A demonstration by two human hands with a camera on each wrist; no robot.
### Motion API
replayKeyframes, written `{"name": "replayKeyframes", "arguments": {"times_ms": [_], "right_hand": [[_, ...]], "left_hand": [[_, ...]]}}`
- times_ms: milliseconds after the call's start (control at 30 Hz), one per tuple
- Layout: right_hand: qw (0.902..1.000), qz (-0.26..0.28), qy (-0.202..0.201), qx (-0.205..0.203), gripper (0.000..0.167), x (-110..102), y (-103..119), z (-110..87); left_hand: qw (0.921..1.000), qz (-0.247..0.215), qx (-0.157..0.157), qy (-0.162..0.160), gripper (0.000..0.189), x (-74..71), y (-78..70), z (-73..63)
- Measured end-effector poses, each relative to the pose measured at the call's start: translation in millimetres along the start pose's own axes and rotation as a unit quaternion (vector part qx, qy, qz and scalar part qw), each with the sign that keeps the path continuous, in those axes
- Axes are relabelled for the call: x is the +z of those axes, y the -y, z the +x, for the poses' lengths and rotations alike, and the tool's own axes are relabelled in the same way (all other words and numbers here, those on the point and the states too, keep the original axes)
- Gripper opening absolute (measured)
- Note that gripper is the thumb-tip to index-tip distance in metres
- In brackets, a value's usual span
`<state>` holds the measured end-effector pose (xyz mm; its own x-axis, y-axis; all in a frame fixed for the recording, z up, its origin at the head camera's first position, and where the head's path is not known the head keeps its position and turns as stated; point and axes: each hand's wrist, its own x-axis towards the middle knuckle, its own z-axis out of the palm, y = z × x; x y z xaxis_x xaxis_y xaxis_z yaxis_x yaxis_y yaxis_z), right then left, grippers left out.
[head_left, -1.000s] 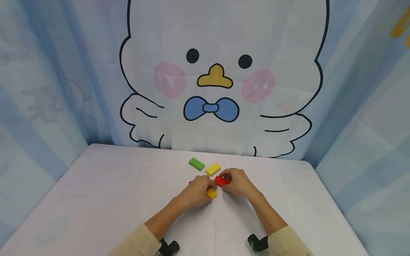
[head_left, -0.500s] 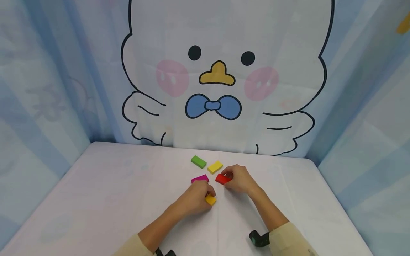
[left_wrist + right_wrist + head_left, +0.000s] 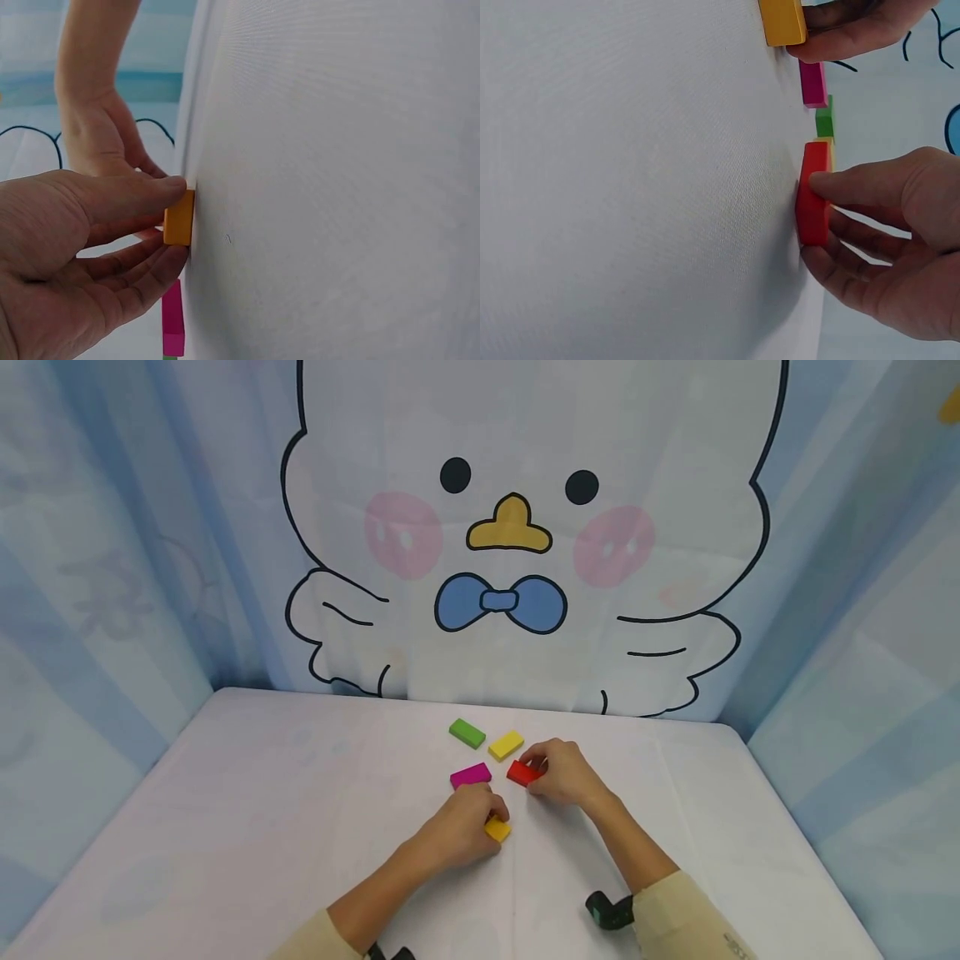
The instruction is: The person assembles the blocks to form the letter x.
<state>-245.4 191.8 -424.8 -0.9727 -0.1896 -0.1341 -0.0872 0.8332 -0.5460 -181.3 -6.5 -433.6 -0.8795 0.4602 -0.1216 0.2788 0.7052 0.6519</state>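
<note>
My left hand [image 3: 463, 828] pinches an orange-yellow block [image 3: 497, 829] between thumb and fingertips, low over the white table; the left wrist view shows the same orange block [image 3: 178, 217] right at the tabletop. To its right and farther back, my right hand [image 3: 564, 774] holds a red block [image 3: 522, 772] by its right end. In the right wrist view the thumb presses on the face of the red block [image 3: 814, 191]. A magenta block [image 3: 471, 775] lies just beyond my left hand. Behind the red one is a yellow block [image 3: 506, 745], with a green block [image 3: 467, 732] to its left.
The white-covered table [image 3: 285, 793] ends at a back edge near the green block. A curtain [image 3: 510, 668] with a cartoon bird hangs behind it, and more drapes stand at both sides. Dark wrist-worn devices [image 3: 609, 911] show by the sleeves.
My left hand has drawn the orange-yellow block toward me, away from the red one, uncovering the magenta block. My right hand has kept its hold on the red block. The head view has shifted slightly.
</note>
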Motion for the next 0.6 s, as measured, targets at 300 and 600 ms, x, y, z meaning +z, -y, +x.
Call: {"name": "replayKeyframes", "arguments": {"times_ms": [300,600], "right_hand": [[1.0,-0.002,0.002,0.003,0.034,-1,1,-0.6],[1.0,-0.006,0.002,0.003,0.035,-1,2,0.3]], "left_hand": [[0.9992,0.04,0.006,0.005,0.044,-5.3,2.4,-7.7],[0.9872,0.144,0.03,0.061,0.046,-18.6,8.2,-34.1]]}}
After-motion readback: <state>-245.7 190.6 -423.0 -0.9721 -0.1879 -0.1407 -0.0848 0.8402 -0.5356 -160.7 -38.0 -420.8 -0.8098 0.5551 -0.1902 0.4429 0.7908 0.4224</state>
